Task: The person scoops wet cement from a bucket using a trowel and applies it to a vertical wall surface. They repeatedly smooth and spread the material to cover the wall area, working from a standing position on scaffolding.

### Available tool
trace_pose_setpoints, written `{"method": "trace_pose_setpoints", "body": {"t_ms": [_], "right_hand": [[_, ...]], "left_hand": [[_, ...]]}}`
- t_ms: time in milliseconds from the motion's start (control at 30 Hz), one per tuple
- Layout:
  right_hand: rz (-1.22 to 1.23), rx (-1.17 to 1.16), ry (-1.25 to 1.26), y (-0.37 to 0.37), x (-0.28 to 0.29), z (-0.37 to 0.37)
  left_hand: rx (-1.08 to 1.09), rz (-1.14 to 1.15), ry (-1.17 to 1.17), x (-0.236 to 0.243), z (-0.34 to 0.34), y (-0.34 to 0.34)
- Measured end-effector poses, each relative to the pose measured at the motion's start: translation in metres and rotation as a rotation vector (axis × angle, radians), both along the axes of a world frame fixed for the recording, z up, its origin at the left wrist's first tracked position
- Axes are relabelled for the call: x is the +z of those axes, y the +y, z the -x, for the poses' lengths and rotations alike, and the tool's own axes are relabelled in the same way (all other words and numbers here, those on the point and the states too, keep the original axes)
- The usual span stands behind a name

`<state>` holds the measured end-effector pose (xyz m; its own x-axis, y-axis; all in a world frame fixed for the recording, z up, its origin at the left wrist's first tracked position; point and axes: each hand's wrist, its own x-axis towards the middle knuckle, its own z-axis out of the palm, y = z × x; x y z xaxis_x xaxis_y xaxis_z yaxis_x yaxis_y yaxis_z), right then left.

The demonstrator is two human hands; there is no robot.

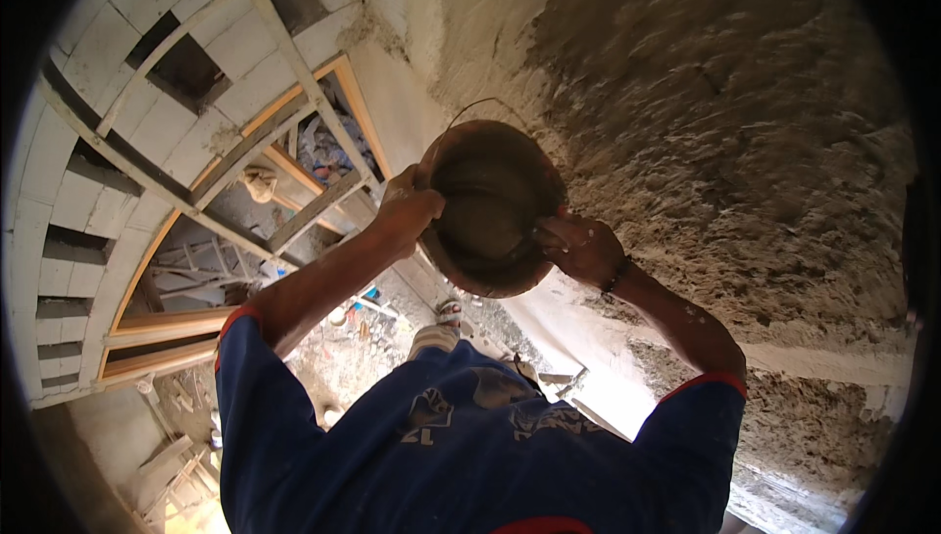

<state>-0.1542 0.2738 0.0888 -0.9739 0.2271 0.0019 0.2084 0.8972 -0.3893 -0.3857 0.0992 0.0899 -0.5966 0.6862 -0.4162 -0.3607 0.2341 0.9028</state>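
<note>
A round bucket with a dirty rim is held up in front of me by both hands, its mouth toward me. Smooth grey-brown wet mortar lies inside it, and its thin wire handle arches beyond the far rim. My left hand is closed on the left rim, thumb over the inner edge. On the right rim, my right hand grips with its fingertips over the edge; pale splashes mark this hand and forearm. The bucket's underside is hidden.
To the right rises a wall coated with rough, dark plaster. On the left, wooden poles cross in front of a white block wall and a wood-framed opening. My foot shows on a narrow plank, high above a littered floor.
</note>
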Motion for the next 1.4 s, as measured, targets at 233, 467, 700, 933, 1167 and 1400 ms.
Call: {"method": "trace_pose_setpoints", "body": {"t_ms": [233, 467, 700, 933, 1167, 1400], "right_hand": [[-0.225, -0.047, 0.102, 0.010, 0.120, 0.015], [-0.274, 0.025, 0.117, 0.010, 0.272, 0.031], [-1.068, -0.206, 0.239, 0.147, 0.326, 0.060], [-0.862, -0.546, 0.262, 0.091, 0.369, 0.064], [-0.437, -0.115, -0.372, 0.024, 0.198, 0.037], [-0.823, 0.083, -0.177, 0.019, 0.057, 0.025]], "left_hand": [[0.063, -0.116, 0.018, -0.007, 0.021, -0.005], [0.128, -0.137, 0.052, 0.004, 0.030, -0.023], [0.065, -0.087, 0.044, -0.001, 0.029, -0.018], [0.085, -0.122, 0.005, -0.020, 0.025, -0.027], [0.006, -0.171, 0.085, -0.010, 0.019, -0.017], [-0.026, -0.067, 0.093, 0.023, 0.013, 0.003]]}}
